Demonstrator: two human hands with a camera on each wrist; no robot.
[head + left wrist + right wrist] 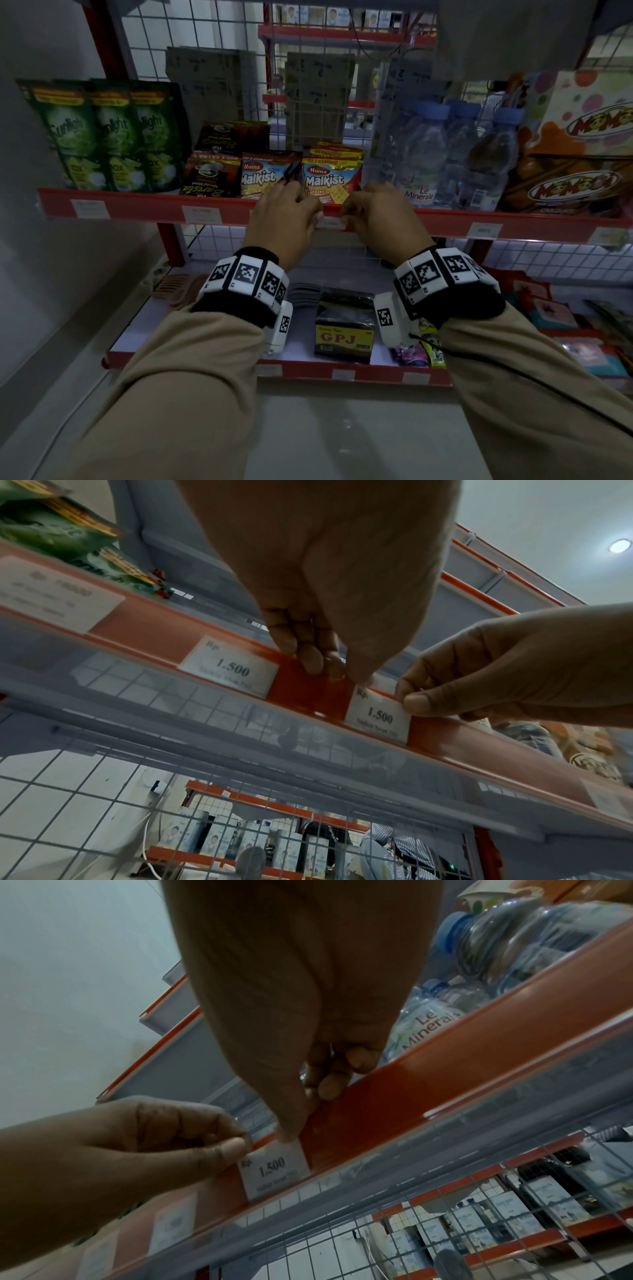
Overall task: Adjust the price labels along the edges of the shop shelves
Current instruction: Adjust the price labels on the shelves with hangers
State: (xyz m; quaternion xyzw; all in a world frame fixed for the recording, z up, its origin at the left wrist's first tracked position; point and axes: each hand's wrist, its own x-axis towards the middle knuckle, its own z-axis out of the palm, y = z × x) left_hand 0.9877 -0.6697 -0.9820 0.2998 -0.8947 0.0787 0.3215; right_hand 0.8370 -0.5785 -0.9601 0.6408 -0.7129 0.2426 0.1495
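At the front edge of the red metal shelf rail [144, 208], both hands meet on one small white paper price label [378, 715] printed "1.500", seated in the rail's clear strip below the yellow Malkist cracker packets [330, 180]. Left hand [286, 219]: fingers curled, thumb and fingertips pinching the label's left upper corner. Right hand [380, 219]: thumb and curled fingers pinching its right upper corner. A second white "1.500" label [229, 666] sits just to the left on the same rail. Clear Le Minerale water bottles [442, 161] stand to the right.
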